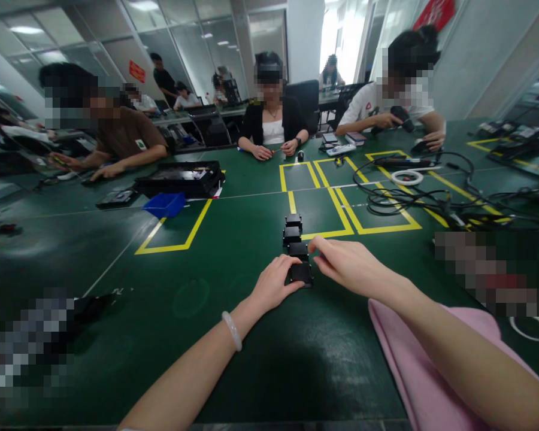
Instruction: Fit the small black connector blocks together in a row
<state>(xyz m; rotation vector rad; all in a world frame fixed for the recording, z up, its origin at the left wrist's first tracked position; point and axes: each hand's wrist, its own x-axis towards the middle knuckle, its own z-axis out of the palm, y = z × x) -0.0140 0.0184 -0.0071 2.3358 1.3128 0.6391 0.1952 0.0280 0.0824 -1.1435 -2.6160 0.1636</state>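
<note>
Several small black box-shaped parts with little knobs at their sides stand in a row on the green table, running away from me. My left hand, with a pale bracelet at its wrist, has thumb and fingers around the nearest black box. Just to the right, my right hand is closed with bent fingers, its fingertips beside the second black box. Whatever those fingers may pinch is hidden. Beyond are a third black box and a farther black box, with neither hand on them.
Yellow tape marks rectangles on the green table. A blue tray and a black case are at left. Black cables tangle at right. Pink cloth lies under my right forearm. Co-workers sit across the table.
</note>
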